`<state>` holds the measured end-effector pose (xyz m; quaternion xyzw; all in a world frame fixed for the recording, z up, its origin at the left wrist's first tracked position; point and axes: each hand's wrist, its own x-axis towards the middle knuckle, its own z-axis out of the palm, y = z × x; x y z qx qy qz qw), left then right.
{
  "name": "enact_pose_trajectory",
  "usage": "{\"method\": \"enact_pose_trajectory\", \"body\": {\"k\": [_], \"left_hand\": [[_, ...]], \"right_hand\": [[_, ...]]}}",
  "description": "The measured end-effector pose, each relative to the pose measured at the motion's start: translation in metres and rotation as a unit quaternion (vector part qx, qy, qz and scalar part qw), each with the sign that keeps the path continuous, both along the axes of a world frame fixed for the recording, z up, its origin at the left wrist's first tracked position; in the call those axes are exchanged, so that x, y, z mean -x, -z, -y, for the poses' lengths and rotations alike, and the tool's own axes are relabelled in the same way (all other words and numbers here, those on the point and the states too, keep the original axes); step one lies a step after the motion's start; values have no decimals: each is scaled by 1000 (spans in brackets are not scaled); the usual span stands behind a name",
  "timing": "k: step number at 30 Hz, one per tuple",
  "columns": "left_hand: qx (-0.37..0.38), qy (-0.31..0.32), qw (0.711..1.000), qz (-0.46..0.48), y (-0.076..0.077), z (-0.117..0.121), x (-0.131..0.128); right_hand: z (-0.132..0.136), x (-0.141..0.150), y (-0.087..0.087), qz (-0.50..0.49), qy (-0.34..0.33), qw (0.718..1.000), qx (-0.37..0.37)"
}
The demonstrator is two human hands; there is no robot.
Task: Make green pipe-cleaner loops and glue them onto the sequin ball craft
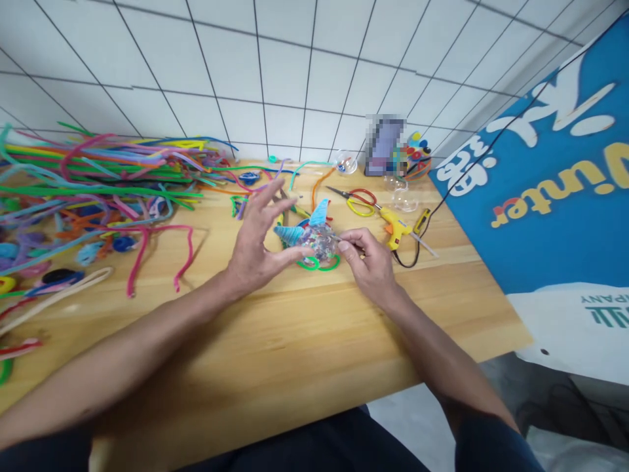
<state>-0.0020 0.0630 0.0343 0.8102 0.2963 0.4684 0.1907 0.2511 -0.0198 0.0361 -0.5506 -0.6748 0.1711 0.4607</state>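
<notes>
A clear ball (321, 244) with colourful bits inside sits on the wooden table. Two blue striped pointed pieces (320, 214) stick up from its far side, and green pipe-cleaner loops (330, 265) curl at its near side. My left hand (256, 248) is open at the ball's left, fingers spread and raised, the thumb tip at the ball's surface. On the right, my right hand (369, 263) pinches with thumb and forefinger close against the ball. What sits between those fingertips is too small to make out.
A big heap of pipe cleaners (113, 164) covers the left of the table. Scissors (358, 199), a yellow glue gun (394, 226) with its cord, and clear empty balls (346, 162) lie behind my right hand. A blurred-out upright phone-like object (386, 145) leans on the tiled wall.
</notes>
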Motion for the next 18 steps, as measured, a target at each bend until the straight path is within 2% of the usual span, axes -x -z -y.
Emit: {"method": "enact_pose_trajectory", "body": {"k": [3,6,10,14,18], "left_hand": [[-34,20,998,-52,-20,9,-5],[-42,50,995,-77,-30,12,-14],[-13,88,990,-109,-35,6,-19],[1,113,986,-121,-35,-2,-20],[12,111,983,-146,-36,-7,-23]], "right_hand": [[2,4,0,17,-15,1000,-16],[4,8,-2,21,-35,998,-37],[5,12,-4,11,-45,998,-43],[3,14,-1,-52,-56,997,-15],[1,17,3,-72,-18,997,-8]]}}
